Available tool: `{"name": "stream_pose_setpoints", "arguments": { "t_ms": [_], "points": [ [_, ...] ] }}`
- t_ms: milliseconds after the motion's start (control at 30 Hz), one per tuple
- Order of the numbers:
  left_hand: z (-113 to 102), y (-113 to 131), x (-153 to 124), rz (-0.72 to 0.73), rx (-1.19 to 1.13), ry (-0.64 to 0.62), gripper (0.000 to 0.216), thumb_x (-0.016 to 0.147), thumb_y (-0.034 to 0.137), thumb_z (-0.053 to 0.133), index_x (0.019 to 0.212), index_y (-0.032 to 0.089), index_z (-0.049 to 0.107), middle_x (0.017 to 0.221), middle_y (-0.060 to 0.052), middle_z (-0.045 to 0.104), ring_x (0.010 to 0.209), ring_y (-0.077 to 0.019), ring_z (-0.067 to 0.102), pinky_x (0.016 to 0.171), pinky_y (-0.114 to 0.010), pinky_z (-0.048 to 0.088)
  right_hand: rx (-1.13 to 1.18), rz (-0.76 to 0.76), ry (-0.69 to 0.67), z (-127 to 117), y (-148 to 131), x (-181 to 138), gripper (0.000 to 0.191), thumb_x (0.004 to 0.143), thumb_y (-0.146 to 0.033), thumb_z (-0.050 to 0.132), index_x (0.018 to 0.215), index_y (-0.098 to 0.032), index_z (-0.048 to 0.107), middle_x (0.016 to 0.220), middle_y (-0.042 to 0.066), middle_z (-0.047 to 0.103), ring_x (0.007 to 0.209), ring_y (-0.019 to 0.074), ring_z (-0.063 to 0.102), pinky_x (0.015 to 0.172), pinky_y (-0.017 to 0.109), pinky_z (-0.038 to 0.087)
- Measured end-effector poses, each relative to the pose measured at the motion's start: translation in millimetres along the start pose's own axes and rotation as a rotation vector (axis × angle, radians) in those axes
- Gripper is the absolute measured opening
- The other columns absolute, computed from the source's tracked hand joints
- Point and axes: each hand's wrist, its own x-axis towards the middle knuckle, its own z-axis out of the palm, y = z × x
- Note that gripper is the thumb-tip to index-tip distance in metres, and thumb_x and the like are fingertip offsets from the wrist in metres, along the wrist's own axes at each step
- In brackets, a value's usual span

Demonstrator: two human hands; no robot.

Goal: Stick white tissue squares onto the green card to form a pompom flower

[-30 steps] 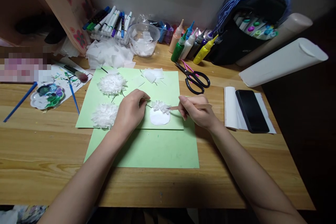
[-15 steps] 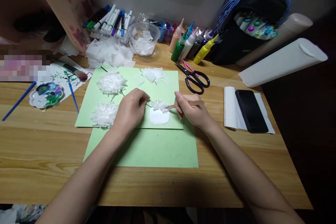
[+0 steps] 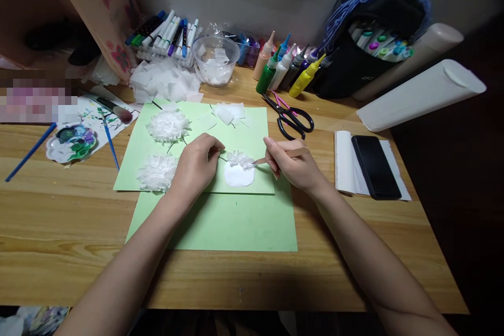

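In the middle left of the frame, two paper flowers (image 3: 168,126) lie on a green sheet (image 3: 252,136). Just right of them the left hand (image 3: 196,165) rests with fingers curled tight, and what they pinch is hidden. At the centre a half-made flower (image 3: 239,170) sits on the sheet, touched by the tip of a wooden stick (image 3: 283,154) that the right hand (image 3: 295,170) grips between thumb and fingers, below the scissors (image 3: 293,118).

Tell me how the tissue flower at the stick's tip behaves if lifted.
The tissue flower looks fluffy and thin, so probably very light and floppy. Its ruffled layers would likely crush under a firm pinch. It may cling to the white patch beneath.
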Motion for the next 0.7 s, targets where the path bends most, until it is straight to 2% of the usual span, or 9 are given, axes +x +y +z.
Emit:
{"name": "stream_pose_setpoints", "arguments": {
  "t_ms": [367, 700],
  "points": [
    [-1.6, 1.3, -0.1, -0.009, -0.022, -0.006, 0.016, 0.078, 0.010, 0.049, 0.080, 0.019, 0.062, 0.087, -0.004, 0.063, 0.079, -0.0159, 0.060, 0.076, -0.033, 0.051, 0.028, 0.065, 0.032, -2.6, 5.4, 1.8, 0.056, 0.092, -0.047, 0.041, 0.044, -0.019, 0.043, 0.038, -0.005, 0.041, 0.035, 0.0063, 0.043, 0.048, 0.024, 0.040],
    [-1.2, 1.5, -0.1, -0.007, -0.012, -0.005, 0.015, 0.079, 0.012, 0.049, 0.081, 0.019, 0.062, 0.087, -0.004, 0.064, 0.080, -0.0167, 0.060, 0.075, -0.033, 0.052, 0.067, 0.059, 0.057, 1.7, 6.2, 2.0, 0.055, 0.092, -0.048, 0.042, 0.044, -0.019, 0.045, 0.038, -0.005, 0.043, 0.034, 0.0056, 0.040, 0.047, 0.024, 0.041]
  ]
}}
